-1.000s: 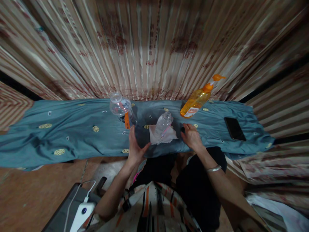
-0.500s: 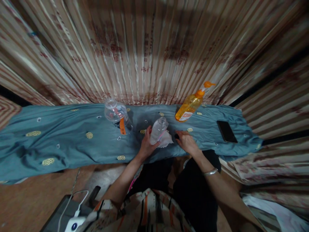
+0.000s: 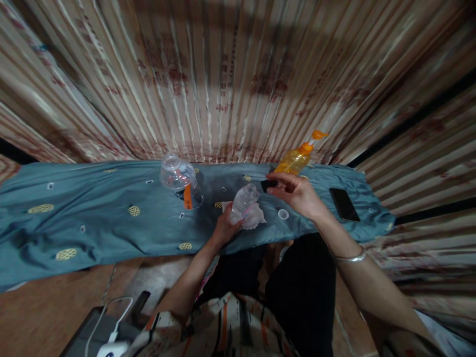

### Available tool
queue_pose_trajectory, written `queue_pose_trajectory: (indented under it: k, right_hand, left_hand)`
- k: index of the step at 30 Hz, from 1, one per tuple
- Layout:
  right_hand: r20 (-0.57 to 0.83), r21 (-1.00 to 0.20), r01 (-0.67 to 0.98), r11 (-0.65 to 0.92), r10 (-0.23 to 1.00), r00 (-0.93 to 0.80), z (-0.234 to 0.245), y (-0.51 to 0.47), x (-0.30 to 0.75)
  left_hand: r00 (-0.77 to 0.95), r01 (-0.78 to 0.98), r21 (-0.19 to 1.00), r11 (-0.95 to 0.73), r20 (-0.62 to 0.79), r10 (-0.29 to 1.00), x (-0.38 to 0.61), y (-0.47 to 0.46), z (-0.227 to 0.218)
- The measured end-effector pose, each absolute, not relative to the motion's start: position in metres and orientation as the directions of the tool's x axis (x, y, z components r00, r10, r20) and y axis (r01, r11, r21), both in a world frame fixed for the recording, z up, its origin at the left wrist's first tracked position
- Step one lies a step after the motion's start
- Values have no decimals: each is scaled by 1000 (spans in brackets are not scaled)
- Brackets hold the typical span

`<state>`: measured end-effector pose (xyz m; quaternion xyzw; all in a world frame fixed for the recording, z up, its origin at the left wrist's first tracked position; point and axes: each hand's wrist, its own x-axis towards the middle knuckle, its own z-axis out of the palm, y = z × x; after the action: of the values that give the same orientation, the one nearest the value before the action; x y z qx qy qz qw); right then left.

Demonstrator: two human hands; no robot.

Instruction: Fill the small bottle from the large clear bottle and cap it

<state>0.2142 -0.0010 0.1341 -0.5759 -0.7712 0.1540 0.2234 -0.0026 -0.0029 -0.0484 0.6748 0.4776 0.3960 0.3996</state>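
Note:
My left hand is wrapped round a small clear plastic bottle with an open neck. The bottle tilts slightly to the right above a white tissue on the cloth. Between the thumb and fingers of my right hand is a small black cap-like piece, held to the right of the bottle neck and apart from it. A round, whitish disc or ring lies on the cloth below my right hand.
A larger clear bottle with an orange label stands at left. Behind my right hand is an orange pump bottle. A phone lies at right on the green cloth. Curtains hang directly behind.
My right hand has risen from the cloth with the black piece, moving up and slightly right. The whitish disc now shows where that hand was. My left hand still holds the bottle.

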Motion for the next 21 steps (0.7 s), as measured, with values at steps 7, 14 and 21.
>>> queue_pose_trajectory:
  k: [7, 14, 21]
  right_hand:
    - [50, -309, 786, 536, 834, -549, 188, 10, 175]
    - [-172, -54, 768, 638, 752, -636, 205, 19, 155]
    - [-180, 126, 791, 599, 797, -576, 204, 18, 146]
  left_hand:
    - [229, 318, 920, -227, 158, 961, -1, -6, -44]
    - [212, 365, 903, -226, 156, 965, 1, -7, -48]
    - [222, 390, 900, -197, 116, 968, 2, -8, -43]
